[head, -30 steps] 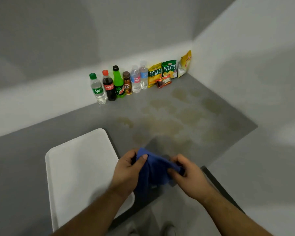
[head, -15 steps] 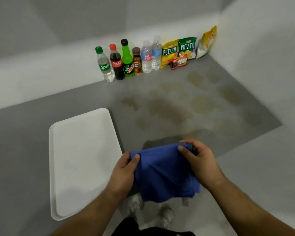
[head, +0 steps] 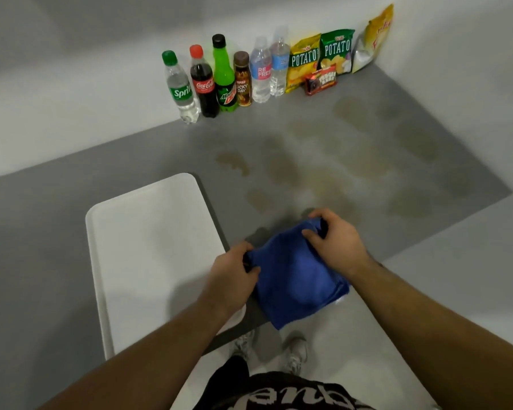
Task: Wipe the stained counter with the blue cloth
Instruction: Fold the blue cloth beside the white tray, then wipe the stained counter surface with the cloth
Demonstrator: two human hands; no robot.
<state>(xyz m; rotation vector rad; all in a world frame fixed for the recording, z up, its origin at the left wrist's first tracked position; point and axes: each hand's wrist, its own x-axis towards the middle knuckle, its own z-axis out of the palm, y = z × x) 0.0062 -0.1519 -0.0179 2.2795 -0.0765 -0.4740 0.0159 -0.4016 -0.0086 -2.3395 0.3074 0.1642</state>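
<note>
Blue terry cloth [head: 293, 279], bunched tight between our hands a second ago, is now opened into a flat panel. We hold it over the near edge of the grey bench [head: 427, 173], just right of the white plastic tray [head: 148, 247]. The left hand [head: 234, 276] fingers pinch its near corner and the right hand [head: 335, 244] fingers are clamped on the far corner. The brownish stains [head: 290, 170] lie beyond it, untouched. Judgement: the cloth is readied, wiping not yet begun.

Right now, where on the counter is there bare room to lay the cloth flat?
The stained patch between the bottles and the cloth is bare, as is the counter left of the tray and the tray itself. Crowded only along the back wall: bottles, then snack bags toward the corner.
</note>
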